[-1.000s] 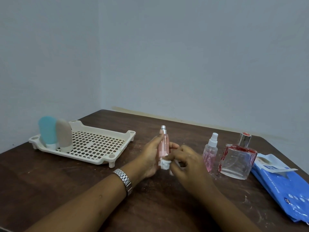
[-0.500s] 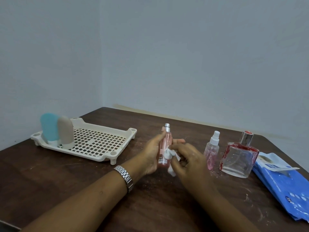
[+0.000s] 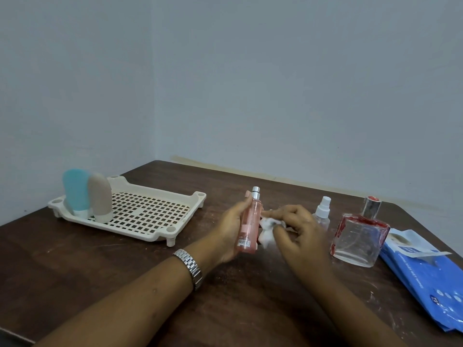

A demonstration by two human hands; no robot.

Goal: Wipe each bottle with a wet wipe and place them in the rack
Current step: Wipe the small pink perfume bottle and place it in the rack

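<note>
Holds the slim pink bottle [image 3: 249,221] upright over the table [image 3: 100,271], near the middle of the view, in the left hand [image 3: 229,234], with thumb and fingers curled round its lower half; pinches a crumpled wet wipe [image 3: 267,230] in the right hand [image 3: 298,229] and presses it on the bottle's side at three o'clock.

Looks light and stiff, probably thin clear plastic or glass with pink liquid inside; smooth round wall, silver spray head on top, small barcode label near the base; likely slippery once damp, so better to grip round the body and not by the narrow metal head. As for the wipe: soft, limp, easily bunched.

At ten o'clock from the hands: a cream plastic rack [image 3: 171,229] with square-holed floor, already holding a rounded blue bottle [image 3: 74,194] and a beige bottle [image 3: 100,196], both matte, at its far-left corner. At two to three o'clock, not yet in the rack: a small clear spray bottle [image 3: 322,212] and a square glass bottle [image 3: 358,236] with red smears, heavy-looking and probably fragile; at four o'clock, a blue wipe pack [image 3: 426,266].
</note>
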